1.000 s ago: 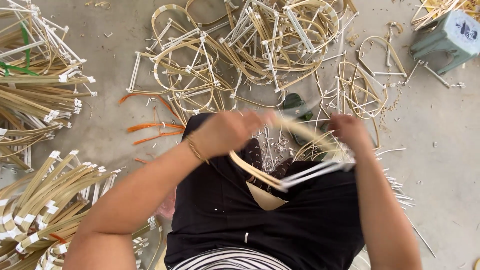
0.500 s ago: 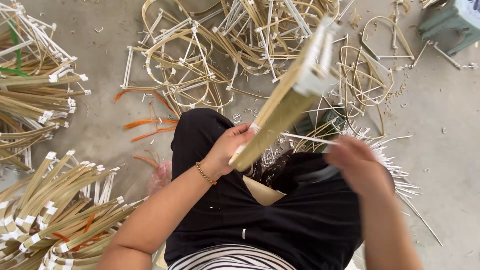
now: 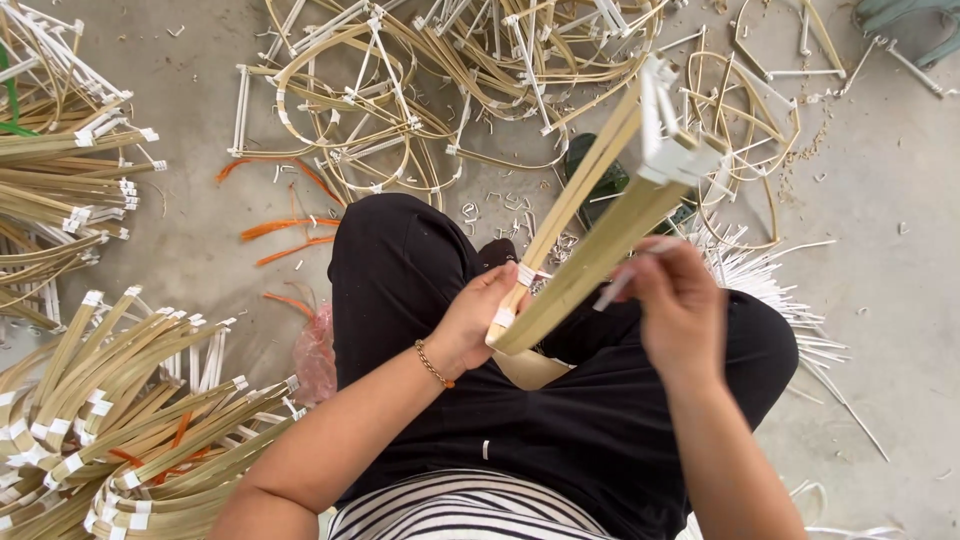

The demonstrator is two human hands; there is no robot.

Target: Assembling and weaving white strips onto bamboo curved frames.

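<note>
Bamboo strips (image 3: 590, 250), a flat bundle of pale green-yellow slats, rise from the person's lap and slant up toward one o'clock, ending in a cluster of short white sticks (image 3: 670, 140) at the top. The left hand (image 3: 475, 320) is closed around the bundle's lower end, thumb over a band of white tape (image 3: 524, 274). The right hand (image 3: 680, 305), just beside the bundle at three o'clock, pinches a thin white stick (image 3: 625, 280) between fingertips, its tip touching the slats. A bead bracelet (image 3: 432, 363) circles the left wrist. Both hands hover over black trousers (image 3: 560, 430), with a striped shirt (image 3: 460, 510) at six o'clock.

Out on the concrete floor (image 3: 900, 230), tangled curved bamboo frames (image 3: 400, 110) spread from eleven to one o'clock. Straight taped bundles (image 3: 110, 420) fan out at eight o'clock, more (image 3: 60, 170) at ten. Orange strips (image 3: 285, 230) lie near the left knee, loose white sticks (image 3: 790, 330) scatter at three o'clock, and a pink plastic bag (image 3: 315, 355) sits against the left thigh.
</note>
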